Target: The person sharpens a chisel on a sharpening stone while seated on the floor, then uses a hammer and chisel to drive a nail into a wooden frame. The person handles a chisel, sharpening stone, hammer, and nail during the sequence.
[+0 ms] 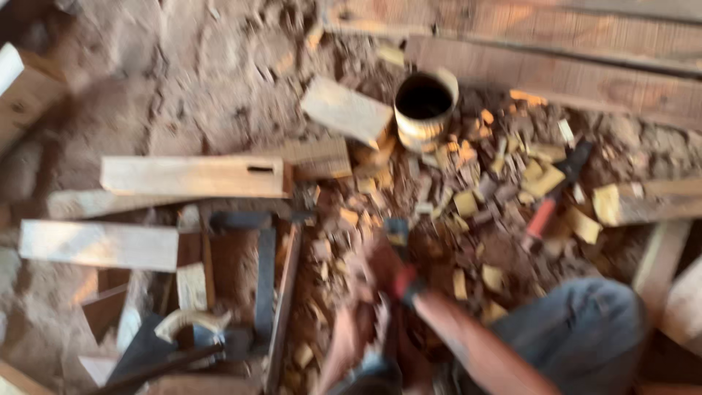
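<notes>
Wood chips [468,205] lie thick over the dirt floor [183,66] — plenty of cutting already done, judging by the litter. Right hand [398,281] wrapped shut round a red-handled chisel [398,252], blade down among the chips near the person's foot [351,336]. Left hand out of sight. A second red-handled tool [552,201] lies well apart to the right; a mortised timber [194,175] and a tin can [425,106] sit beyond. Frame blurred — cannot tell what piece is being cut, or how much remains.
</notes>
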